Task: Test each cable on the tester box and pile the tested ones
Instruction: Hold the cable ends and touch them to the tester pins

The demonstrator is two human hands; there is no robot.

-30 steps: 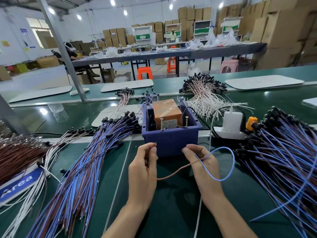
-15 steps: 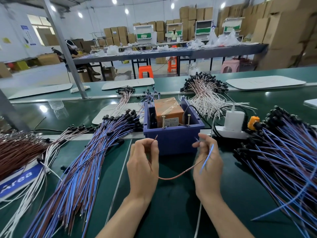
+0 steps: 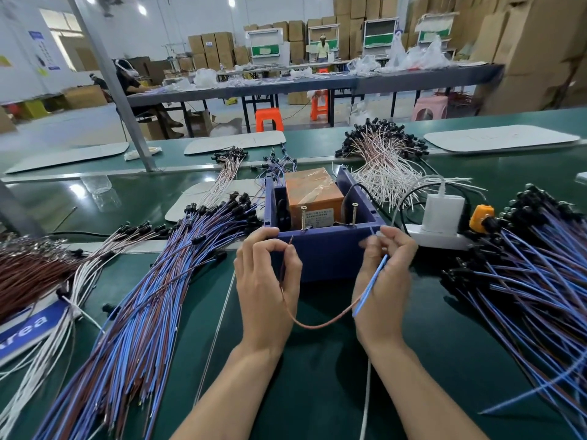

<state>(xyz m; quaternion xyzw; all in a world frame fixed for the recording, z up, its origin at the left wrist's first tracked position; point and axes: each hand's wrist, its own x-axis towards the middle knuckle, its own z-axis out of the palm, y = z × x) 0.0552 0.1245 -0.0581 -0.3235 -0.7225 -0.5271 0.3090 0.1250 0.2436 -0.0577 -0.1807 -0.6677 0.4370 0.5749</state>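
Two large piles flank the work zone on the worktop [image 3: 317, 392]: a blue-and-brown pile [image 3: 143, 296] toward the left edge and a second pile [image 3: 524, 281] toward the right edge. Neither blocks the hands. A white power strip [image 3: 438, 239] lies just right of the tester box [image 3: 324, 252]. The box sits mid-worktop and holds an orange block [image 3: 313, 192]. Two screws [image 3: 303, 217] stand upright at its front wall. I read the left hand [image 3: 266, 281] pinching the brown end of the cable [image 3: 317, 326] and the right hand [image 3: 384, 281] pinching the blue end, both just before the box. The cable sags between them. Both piles are cut off at the frame edges. I cannot tell whether the wire tips touch the box.
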